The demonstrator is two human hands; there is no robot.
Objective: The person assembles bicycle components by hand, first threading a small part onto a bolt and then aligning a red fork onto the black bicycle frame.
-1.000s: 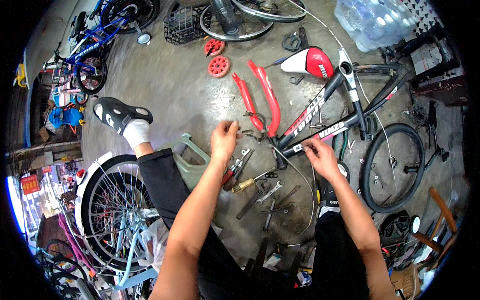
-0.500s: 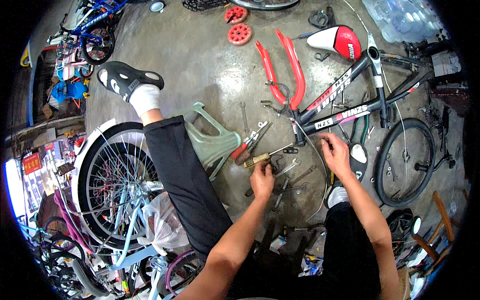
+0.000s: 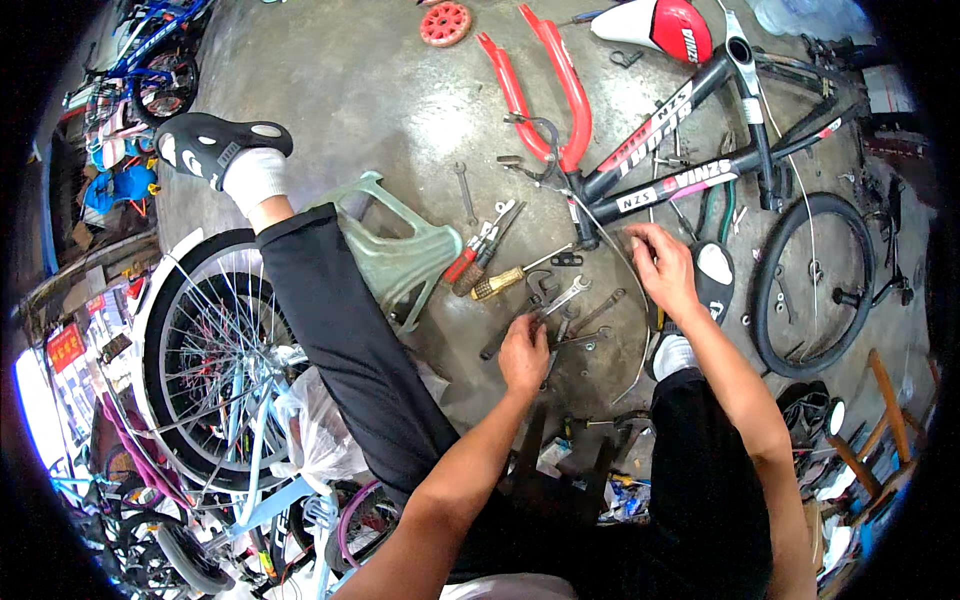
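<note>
My left hand [image 3: 523, 356] is low over loose tools, fingers curled round what looks like a wrench [image 3: 568, 294]; the exact grip is partly hidden. My right hand [image 3: 660, 262] hovers empty, fingers loosely bent, below the black bicycle frame [image 3: 655, 135]. A red fork [image 3: 570, 105] lies left of the frame. Red-handled [image 3: 462, 265] and yellow-handled [image 3: 492, 282] screwdrivers lie above my left hand, near another small wrench [image 3: 465, 190].
A translucent green plastic stool [image 3: 395, 245] stands by my left leg. A white-fendered wheel [image 3: 160, 350] and bikes are at left. A loose tyre [image 3: 765, 280] lies right, a saddle [image 3: 680, 30] at top. A red small wheel [image 3: 445, 25] is up top.
My left hand has dropped down and right from beside the fork to the tools. My right hand rose slightly over the last half second. The view has shifted.
</note>
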